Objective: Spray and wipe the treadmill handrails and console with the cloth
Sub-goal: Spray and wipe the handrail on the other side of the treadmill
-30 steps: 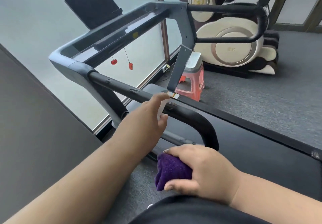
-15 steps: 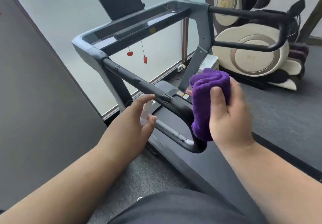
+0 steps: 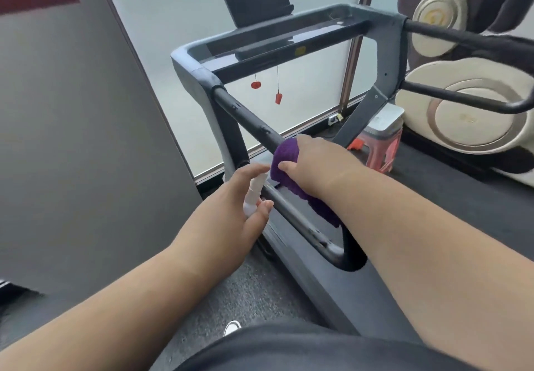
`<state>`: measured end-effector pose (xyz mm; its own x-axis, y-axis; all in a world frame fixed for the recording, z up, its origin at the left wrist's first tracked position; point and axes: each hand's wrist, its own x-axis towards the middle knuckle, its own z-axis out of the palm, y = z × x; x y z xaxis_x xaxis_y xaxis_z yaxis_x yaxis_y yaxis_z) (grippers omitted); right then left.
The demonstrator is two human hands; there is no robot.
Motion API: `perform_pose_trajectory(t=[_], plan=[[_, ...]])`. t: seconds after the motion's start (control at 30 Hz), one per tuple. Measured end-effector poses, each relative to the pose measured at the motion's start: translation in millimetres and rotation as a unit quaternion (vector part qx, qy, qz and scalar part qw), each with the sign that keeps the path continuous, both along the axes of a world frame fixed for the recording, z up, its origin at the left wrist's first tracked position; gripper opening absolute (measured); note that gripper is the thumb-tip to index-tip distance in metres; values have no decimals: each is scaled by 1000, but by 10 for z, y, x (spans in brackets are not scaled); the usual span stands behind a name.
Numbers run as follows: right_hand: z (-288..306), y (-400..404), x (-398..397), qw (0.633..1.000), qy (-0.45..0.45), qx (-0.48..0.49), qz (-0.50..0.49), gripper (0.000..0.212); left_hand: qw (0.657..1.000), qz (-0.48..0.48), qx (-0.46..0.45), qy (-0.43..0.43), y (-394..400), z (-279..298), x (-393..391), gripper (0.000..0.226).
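Bottle (image 3: 254, 191), a small white spray one, sits in the left hand (image 3: 231, 214), fingers and thumb curled round it at about 7 o'clock from the cloth; its contents cannot be seen. The right hand (image 3: 312, 162) clasps the purple cloth (image 3: 289, 168) around the near handrail (image 3: 254, 128), thumb on the cloth's near face, forearm reaching in from 4 o'clock. Cloth drapes down along the rail toward 5 o'clock. The console (image 3: 277, 41) lies at 12 o'clock, the far handrail (image 3: 462, 38) at 2 o'clock.
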<state>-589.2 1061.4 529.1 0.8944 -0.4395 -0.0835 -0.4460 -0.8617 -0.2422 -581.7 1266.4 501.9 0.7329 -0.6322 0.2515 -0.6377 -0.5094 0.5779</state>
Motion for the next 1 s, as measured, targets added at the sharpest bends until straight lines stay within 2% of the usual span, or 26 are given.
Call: perform_pose_trajectory(t=[0.07, 0.17, 0.33, 0.5, 0.6, 0.73, 1.0], plan=[[64, -59, -18, 999, 6, 29, 12, 56, 1000, -3, -7, 5, -12, 12, -1, 47], [46, -138, -256, 998, -11, 60, 8, 40, 1000, -4, -22, 14, -14, 4, 46, 46], [-118, -128, -473, 1000, -15, -14, -17, 49, 999, -1, -32, 40, -1, -59, 185, 47], [-82, -7, -24, 997, 7, -70, -19, 52, 998, -7, -43, 47, -57, -62, 373, 50], [-40, 71, 415, 997, 17, -66, -21, 52, 998, -8, -54, 44, -69, -71, 516, 49], [19, 199, 911, 996, 37, -68, -32, 62, 998, -14, -56, 40, -45, -57, 722, 51], [-86, 276, 1590, 993, 12, -112, -40, 63, 995, -14, -56, 82, 104, -176, 1301, 49]])
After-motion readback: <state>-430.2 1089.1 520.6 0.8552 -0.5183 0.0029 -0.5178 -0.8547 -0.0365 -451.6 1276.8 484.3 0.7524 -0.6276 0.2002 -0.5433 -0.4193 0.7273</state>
